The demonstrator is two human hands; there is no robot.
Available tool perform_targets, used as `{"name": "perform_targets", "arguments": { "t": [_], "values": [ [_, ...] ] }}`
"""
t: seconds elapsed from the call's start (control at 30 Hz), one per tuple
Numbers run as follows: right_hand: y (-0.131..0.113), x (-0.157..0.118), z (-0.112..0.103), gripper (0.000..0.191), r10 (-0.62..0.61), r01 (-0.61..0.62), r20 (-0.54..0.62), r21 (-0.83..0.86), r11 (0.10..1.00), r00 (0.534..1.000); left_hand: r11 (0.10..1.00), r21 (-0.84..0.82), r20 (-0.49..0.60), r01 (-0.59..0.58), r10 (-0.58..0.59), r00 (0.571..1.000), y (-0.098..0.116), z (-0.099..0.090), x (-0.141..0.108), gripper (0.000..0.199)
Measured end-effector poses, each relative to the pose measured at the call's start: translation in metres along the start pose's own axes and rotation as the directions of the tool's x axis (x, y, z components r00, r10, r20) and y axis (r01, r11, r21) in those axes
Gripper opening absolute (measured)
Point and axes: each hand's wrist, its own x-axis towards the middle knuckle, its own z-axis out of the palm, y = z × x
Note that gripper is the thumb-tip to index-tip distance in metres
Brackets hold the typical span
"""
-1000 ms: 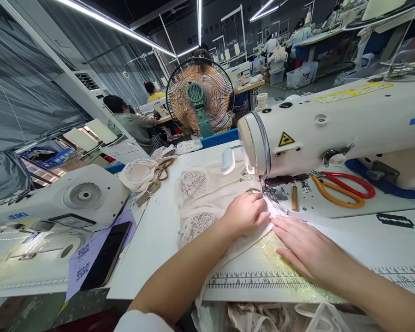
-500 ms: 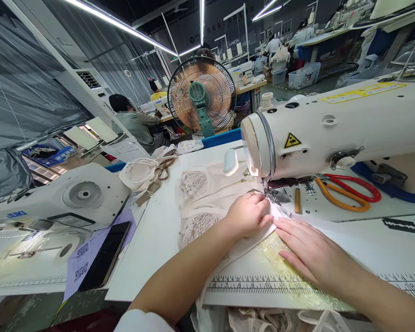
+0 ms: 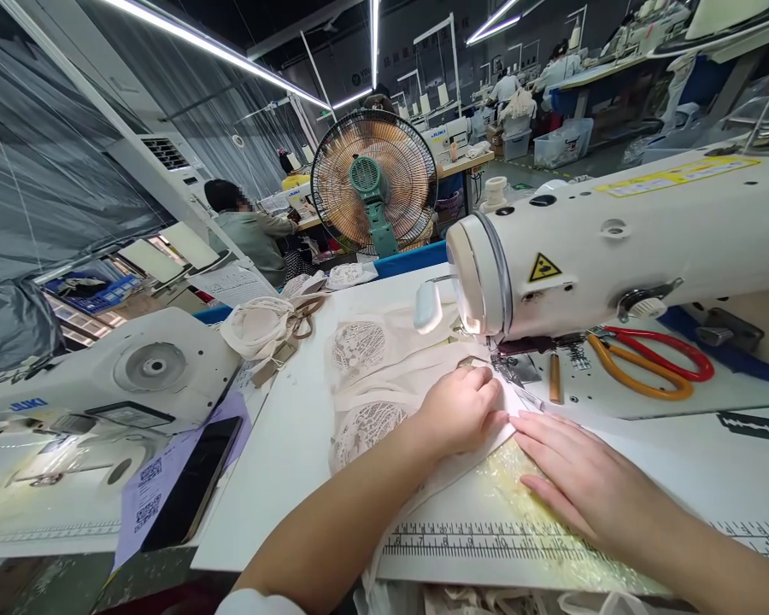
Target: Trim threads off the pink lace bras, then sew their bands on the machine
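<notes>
A pale bra (image 3: 359, 344) with lace cups lies spread on the white sewing table, its right end under the needle area of a sewing machine (image 3: 570, 248). My left hand (image 3: 465, 410) rests on that end, close to the presser foot (image 3: 509, 369), fingers curled and closed on the cloth. My right hand (image 3: 583, 478) lies flat with its fingers stretched out, the fingertips at the fabric's edge just beside my left fingers. Its palm is over a shiny yellowish patch on the tabletop. The cloth under my left fingers is hidden.
Scissors (image 3: 641, 367) with orange and red handles lie right of the needle, near a small wooden-handled tool (image 3: 554, 377) and a black blade (image 3: 756, 425). A ruler strip (image 3: 449, 542) runs along the front edge. A phone (image 3: 196, 487) and second machine (image 3: 147, 367) stand left; a fan (image 3: 366, 175) behind.
The view has shifted slightly, so the table items sit a little lower and the machine a little further right. Both hands keep nearly the same place on the cloth.
</notes>
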Motion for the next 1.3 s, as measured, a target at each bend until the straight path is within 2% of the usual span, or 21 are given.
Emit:
{"name": "perform_targets", "arguments": {
  "t": [0.47, 0.7, 0.8, 0.93, 1.17, 1.3],
  "values": [
    [0.001, 0.0, 0.001, 0.034, -0.001, 0.0, -0.024, -0.057, 0.998, 1.0, 0.998, 0.036, 0.059, 0.058, -0.06, 0.996, 0.002, -0.009, 0.011, 0.032],
    [0.001, 0.0, 0.006, 0.036, 0.056, -0.057, -0.028, -0.038, 0.998, 0.998, 0.994, 0.092, 0.066, 0.054, -0.061, 0.996, 0.0, -0.017, 0.015, 0.028],
    [0.001, -0.001, 0.007, 0.034, 0.07, -0.071, -0.046, -0.028, 0.997, 0.996, 0.995, 0.09, 0.04, -0.038, 0.035, 0.999, 0.005, -0.018, 0.008, 0.026],
    [0.002, 0.0, 0.005, 0.033, 0.06, -0.062, -0.056, -0.025, 0.998, 0.997, 0.971, 0.09, 0.02, -0.224, 0.223, 0.975, 0.009, -0.014, -0.005, 0.025],
    [0.003, 0.002, 0.0, 0.033, 0.043, -0.044, -0.037, -0.036, 0.998, 0.998, 0.93, 0.231, -0.062, -0.285, 0.306, 0.95, -0.005, -0.007, -0.007, 0.027],
    [0.003, 0.004, -0.002, 0.032, 0.046, -0.047, -0.025, -0.022, 0.999, 0.999, 0.901, 0.301, -0.056, -0.313, 0.345, 0.937, -0.013, -0.007, 0.0, 0.027]
  ]
}}
